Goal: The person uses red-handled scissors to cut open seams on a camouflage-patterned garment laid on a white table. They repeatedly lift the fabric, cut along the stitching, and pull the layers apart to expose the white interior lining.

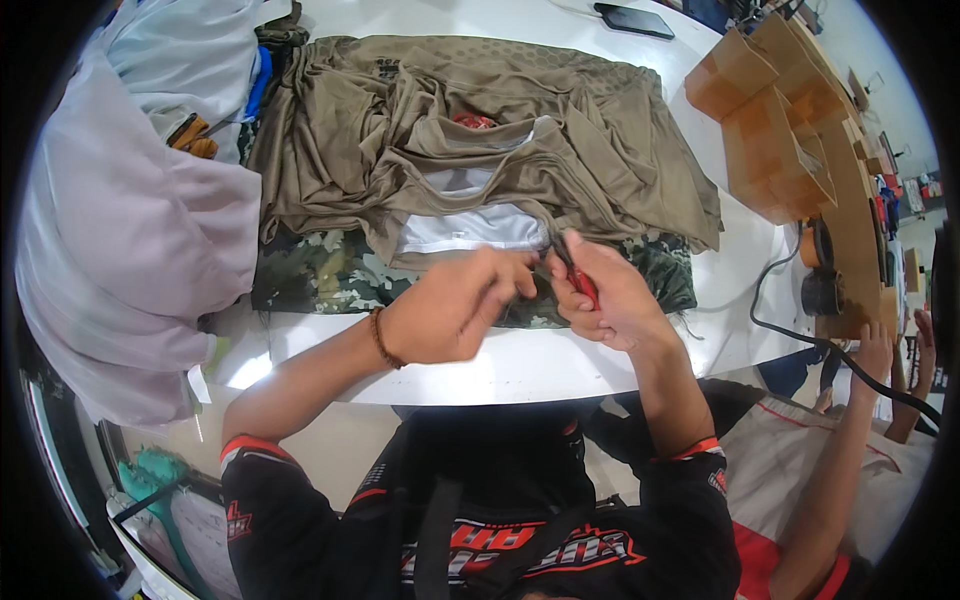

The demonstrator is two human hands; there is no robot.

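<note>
Olive-brown shirts [625, 170] lie layered on a camouflage fabric [330, 285], their collars and white inner panels [462, 228] showing. My right hand [605, 295] grips a small red-handled cutting tool [583, 285], its dark tip at the lower collar's right edge. My left hand [455, 305] is beside it at the garment's lower edge, fingers curled with thumb and index close together; what it holds, if anything, I cannot make out.
White fabric [130, 200] covers the table's left. A phone [630, 20] lies at the back, cardboard boxes [770, 150] and tape rolls [822, 290] at right, with a black cable [770, 320]. Another person's arms [855, 400] are at my right. The white table edge [540, 385] runs before me.
</note>
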